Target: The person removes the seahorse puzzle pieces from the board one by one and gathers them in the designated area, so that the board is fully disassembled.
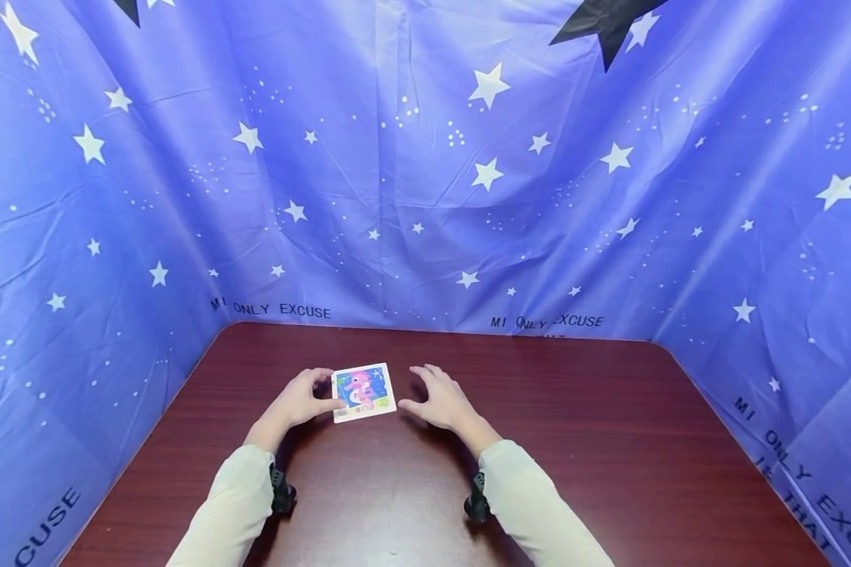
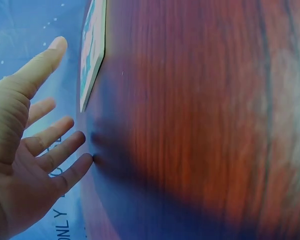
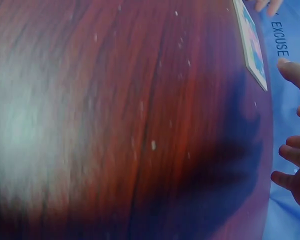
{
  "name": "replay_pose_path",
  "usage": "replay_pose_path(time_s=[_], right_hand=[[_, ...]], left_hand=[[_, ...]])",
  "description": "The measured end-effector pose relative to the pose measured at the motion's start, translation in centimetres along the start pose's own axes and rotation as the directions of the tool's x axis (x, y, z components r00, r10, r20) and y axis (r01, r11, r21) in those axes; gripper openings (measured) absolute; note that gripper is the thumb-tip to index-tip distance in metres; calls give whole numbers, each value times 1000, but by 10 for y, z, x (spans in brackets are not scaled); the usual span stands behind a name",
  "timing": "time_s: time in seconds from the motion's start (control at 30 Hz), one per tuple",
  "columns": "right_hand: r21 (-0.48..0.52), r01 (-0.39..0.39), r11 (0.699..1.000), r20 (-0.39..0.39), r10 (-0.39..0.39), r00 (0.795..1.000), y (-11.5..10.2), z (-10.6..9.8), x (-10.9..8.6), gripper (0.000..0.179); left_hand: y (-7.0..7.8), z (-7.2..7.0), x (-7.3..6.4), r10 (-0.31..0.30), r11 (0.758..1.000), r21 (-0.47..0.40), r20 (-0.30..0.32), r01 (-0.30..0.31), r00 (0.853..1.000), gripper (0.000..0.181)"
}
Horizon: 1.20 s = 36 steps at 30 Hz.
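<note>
A square picture board [image 1: 363, 390] with a pink seahorse on a blue ground and a pale border lies flat on the table. Its thick pale edge shows in the left wrist view [image 2: 94, 65]. My left hand [image 1: 303, 399] is at the board's left side, thumb overlapping its lower left corner in the head view. In the left wrist view that hand's fingers are spread with nothing between them. To the right of the board, my right hand [image 1: 441, 400] stands a little apart, its fingers loosely bent and holding nothing. The right wrist view shows the board's near corner [image 3: 255, 60] beyond the right thumb.
The dark red wooden table [image 1: 553, 441] has rounded back corners. A blue curtain [image 1: 411, 157] with white stars surrounds it at the back and both sides. A black wrist camera [image 1: 281, 492] sits on the left sleeve and another camera [image 1: 477, 500] on the right.
</note>
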State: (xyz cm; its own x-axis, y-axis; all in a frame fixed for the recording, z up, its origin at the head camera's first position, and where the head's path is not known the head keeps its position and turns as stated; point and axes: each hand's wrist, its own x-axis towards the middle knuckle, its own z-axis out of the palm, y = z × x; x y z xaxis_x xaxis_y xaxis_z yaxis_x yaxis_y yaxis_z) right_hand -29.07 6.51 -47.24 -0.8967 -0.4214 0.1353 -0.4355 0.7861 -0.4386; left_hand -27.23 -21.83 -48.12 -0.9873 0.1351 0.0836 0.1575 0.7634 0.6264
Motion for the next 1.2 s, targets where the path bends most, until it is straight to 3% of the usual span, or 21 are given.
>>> replay_pose_path(time_s=[0.3, 0.47, 0.7, 1.0, 1.2], right_hand=[[4, 19, 1000, 35, -19, 999, -20, 18, 12, 69], [-30, 22, 999, 65, -20, 998, -29, 29, 19, 71], [-97, 21, 995, 126, -9, 992, -33, 42, 25, 74], [-163, 36, 986, 142, -13, 990, -28, 38, 20, 73], [-158, 36, 987, 135, -15, 991, -20, 32, 15, 72]], left_hand=[[10, 6, 2, 4, 998, 63, 30, -6, 1000, 76], [11, 5, 1, -20, 995, 99, 52, 15, 998, 78], [10, 8, 3, -1, 992, 128, 58, -7, 998, 76], [14, 16, 8, 22, 991, 130, 43, -27, 999, 72], [23, 20, 11, 33, 989, 140, 84, -44, 996, 70]])
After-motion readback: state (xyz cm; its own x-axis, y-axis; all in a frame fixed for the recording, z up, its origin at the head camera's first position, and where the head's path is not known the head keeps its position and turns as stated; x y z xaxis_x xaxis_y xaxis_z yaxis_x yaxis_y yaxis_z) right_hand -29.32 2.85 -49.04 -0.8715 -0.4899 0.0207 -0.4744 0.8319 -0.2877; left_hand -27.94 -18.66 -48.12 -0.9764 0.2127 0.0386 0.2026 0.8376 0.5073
